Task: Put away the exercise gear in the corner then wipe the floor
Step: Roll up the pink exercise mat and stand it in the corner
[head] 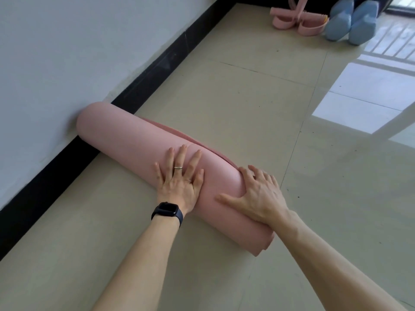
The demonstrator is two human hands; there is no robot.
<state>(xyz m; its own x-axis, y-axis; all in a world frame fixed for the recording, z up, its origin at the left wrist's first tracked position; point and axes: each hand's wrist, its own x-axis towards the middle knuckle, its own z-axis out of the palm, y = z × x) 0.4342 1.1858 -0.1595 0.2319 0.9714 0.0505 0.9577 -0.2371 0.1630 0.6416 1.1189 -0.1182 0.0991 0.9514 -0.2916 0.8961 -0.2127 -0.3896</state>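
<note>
A pink exercise mat (pixel 125 140), rolled into a thick tube, lies on the tiled floor with its far end against the wall. My left hand (pixel 180 178) presses flat on top of the roll, fingers spread and straight. My right hand (pixel 258 194) lies over the roll's near end, fingers spread and draped over its far side, thumb on the near side. The mat's loose outer edge shows along the far side of the roll.
In the far corner stand a pink pedal resistance puller (pixel 296 19) and two light blue dumbbells (pixel 352 21). A white wall with a black skirting board (pixel 157 61) runs along the left. Beige floor tiles (pixel 247 90) stretch between the roll and the corner.
</note>
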